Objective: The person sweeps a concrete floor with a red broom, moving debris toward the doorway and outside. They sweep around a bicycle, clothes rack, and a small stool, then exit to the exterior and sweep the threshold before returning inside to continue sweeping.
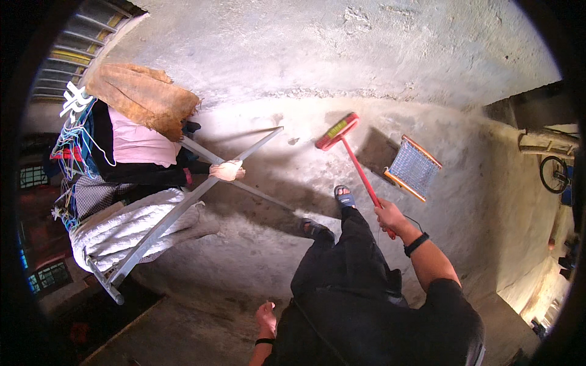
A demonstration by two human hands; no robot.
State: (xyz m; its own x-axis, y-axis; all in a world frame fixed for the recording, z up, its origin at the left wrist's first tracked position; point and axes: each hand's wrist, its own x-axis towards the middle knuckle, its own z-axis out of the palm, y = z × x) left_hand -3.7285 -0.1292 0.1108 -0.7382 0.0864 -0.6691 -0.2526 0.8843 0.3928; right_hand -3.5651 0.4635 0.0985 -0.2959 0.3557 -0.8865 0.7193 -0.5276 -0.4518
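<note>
In my right hand point(394, 219) is the upper end of the red handle of a broom point(360, 166), my fingers wrapped round it. The handle runs forward and left to the broom's wide red head, which has a yellow-green patch and rests on the floor ahead of my feet. Its bristles cannot be made out. To the right of the handle, a small low stool point(415, 168) with a woven grey seat and orange wooden rails stands on the floor. My left hand point(265, 318) hangs low beside my body, fingers curled in, with nothing seen in it.
A metal folding rack point(165, 226) with crossed legs, hung with clothes and several hangers point(76, 137), stands at the left. Brown cloth point(143, 97) lies over its far end. A rough plastered wall point(342, 49) closes the far side. A wheel point(554, 174) shows at the right edge.
</note>
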